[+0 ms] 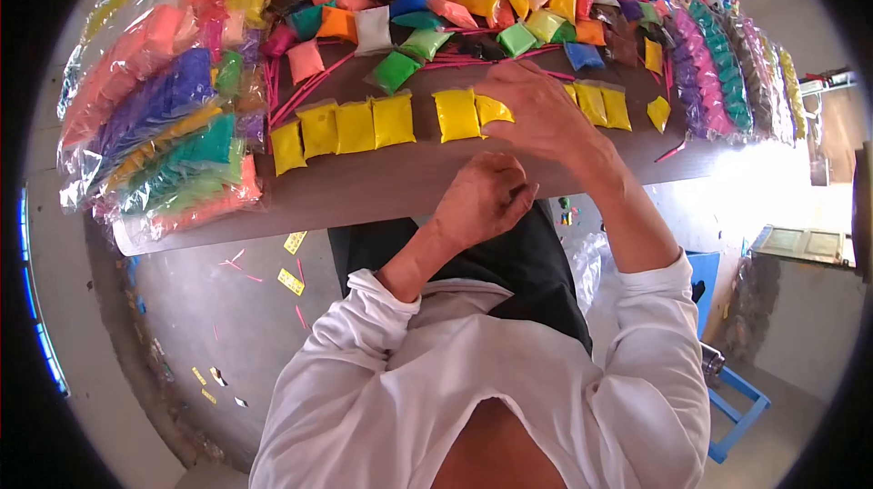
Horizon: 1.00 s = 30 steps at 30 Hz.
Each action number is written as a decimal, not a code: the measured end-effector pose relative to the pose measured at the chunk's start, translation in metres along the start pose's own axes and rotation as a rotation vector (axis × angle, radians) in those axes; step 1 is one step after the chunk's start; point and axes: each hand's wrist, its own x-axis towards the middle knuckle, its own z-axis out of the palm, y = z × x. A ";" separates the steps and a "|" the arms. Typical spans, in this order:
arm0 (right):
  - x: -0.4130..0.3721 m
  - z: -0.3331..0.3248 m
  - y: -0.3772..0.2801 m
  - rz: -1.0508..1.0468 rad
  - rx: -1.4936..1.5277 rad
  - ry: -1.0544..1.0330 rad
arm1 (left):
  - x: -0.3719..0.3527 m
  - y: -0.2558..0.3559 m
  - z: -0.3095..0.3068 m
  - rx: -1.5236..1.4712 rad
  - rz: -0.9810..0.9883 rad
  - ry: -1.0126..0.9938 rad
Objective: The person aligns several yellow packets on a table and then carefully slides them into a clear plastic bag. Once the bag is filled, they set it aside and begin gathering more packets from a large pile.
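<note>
A row of small yellow packets (356, 127) lies along the near part of the brown table. My right hand (538, 109) reaches over this row, its thumb and fingers closed about a yellow packet (494, 111) beside another yellow packet (456, 115). To the right of that hand more yellow packets (603, 105) lie side by side, partly covered by it. My left hand (485, 199) is curled just in front of the table edge, below the right hand; its fingertips are hidden, so anything inside cannot be made out.
Loose coloured packets (515, 39) heap across the back of the table (382, 182). Clear bags of packets (173, 94) pile at the left, and similar bags (718, 71) stand at the right. Pink sticks (314, 87) lie among them. A blue stool (741, 412) stands at lower right.
</note>
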 end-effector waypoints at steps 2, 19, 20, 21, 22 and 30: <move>-0.009 0.002 0.013 0.040 -0.018 -0.092 | 0.001 0.000 -0.001 0.024 -0.021 -0.024; -0.099 -0.001 0.050 0.477 -0.340 0.355 | -0.013 0.006 -0.012 0.015 -0.021 -0.004; -0.107 0.009 0.056 0.510 -0.292 0.298 | -0.015 0.008 -0.015 0.039 -0.040 -0.016; -0.108 0.010 0.054 0.514 -0.313 0.302 | -0.017 0.010 -0.019 0.063 -0.056 -0.027; -0.106 0.015 0.048 0.517 -0.334 0.305 | -0.018 0.011 -0.024 0.088 -0.074 -0.035; -0.083 0.026 0.019 0.471 -0.258 0.477 | -0.042 0.003 -0.085 0.185 -0.510 0.189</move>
